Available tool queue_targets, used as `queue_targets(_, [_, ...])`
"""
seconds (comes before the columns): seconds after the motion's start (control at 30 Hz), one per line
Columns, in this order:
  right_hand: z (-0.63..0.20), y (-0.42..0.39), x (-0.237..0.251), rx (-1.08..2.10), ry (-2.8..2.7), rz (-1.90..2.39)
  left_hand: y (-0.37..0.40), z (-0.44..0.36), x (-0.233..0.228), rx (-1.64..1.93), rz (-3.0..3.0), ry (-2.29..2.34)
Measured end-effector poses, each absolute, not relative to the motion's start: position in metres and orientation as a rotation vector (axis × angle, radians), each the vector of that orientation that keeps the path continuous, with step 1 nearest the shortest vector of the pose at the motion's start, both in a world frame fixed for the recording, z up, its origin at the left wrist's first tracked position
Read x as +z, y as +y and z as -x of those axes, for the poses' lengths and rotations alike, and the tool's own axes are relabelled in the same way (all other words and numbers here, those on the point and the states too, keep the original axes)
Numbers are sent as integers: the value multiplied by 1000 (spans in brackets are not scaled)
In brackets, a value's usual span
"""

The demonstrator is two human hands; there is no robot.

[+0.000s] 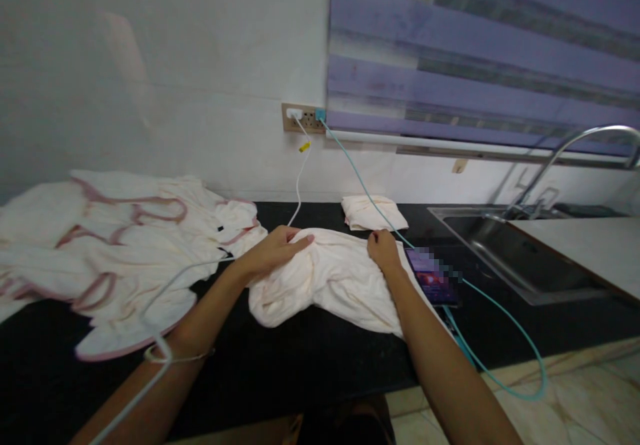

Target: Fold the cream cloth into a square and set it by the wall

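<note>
A crumpled cream cloth [333, 278] lies on the black countertop [280, 365] in front of me. My left hand [277, 248] grips its upper left fold, fingers curled over the fabric. At the cloth's upper right edge my right hand [384, 248] presses down and pinches the fabric. A small folded cream cloth [373, 213] sits behind, near the wall.
A heap of cream cloths with pink trim [115, 245] covers the counter's left. A phone [433, 277] lies right of the cloth on a teal cable [505, 328] from the wall socket [303, 117]; a white cable [300, 178] also hangs there. A steel sink [515, 248] and tap [565, 148] stand right.
</note>
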State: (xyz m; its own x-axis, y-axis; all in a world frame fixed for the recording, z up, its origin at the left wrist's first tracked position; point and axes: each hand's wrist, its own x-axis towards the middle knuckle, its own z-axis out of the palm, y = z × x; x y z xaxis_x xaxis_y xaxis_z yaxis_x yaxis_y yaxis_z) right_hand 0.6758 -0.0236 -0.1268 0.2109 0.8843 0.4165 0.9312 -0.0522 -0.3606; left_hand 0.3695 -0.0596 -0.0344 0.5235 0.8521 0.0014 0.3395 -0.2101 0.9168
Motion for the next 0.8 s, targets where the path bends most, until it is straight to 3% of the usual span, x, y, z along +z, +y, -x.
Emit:
queue_targets(0.13, [-677,-23,-130,-124,-1675,1919,-35,-361,-49,934,-2063,1256])
queue_targets(0.3, [-679,-20,-135,-130,-1671,1902,-24,-354,-52,1050,-1938,1312])
queue_targets(0.53, [-681,-19,-137,-128,-1687,1866,-53,-373,-56,206,-2459,1333])
queue_targets(0.67, [-682,-18,-137,-118,-1701,1859,-69,-388,-54,302,-2578,1041])
queue_targets(0.8, [-682,-17,-138,-108,-1699,1866,-85,-398,-38,524,-2138,709])
